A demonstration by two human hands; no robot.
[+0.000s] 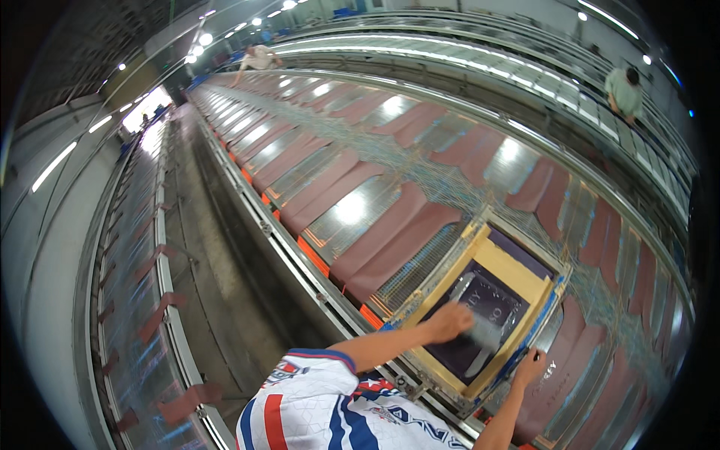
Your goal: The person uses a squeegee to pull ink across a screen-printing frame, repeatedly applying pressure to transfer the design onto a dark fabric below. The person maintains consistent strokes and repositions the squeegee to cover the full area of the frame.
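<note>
A screen-printing frame (523,268) with yellowish tape round its dark mesh lies tilted on the long table in front of me. Inside it, my left hand (451,322) is closed round what looks like a squeegee (487,332), greyish and smeared by motion. Wet streaks and pale lettering show on the dark mesh. My right hand (531,364) is beside the frame's right, blue-taped edge, fingers curled; what they hold is hidden. Close to that hand lies a maroon fabric panel (562,369) with white print on it.
Rows of maroon fabric panels (397,232) cover the long table, edged by a metal rail (289,289). Left of it runs an aisle (225,277), then another table (142,315). A person (259,58) leans over the table's far end; another person (624,91) stands at the far right.
</note>
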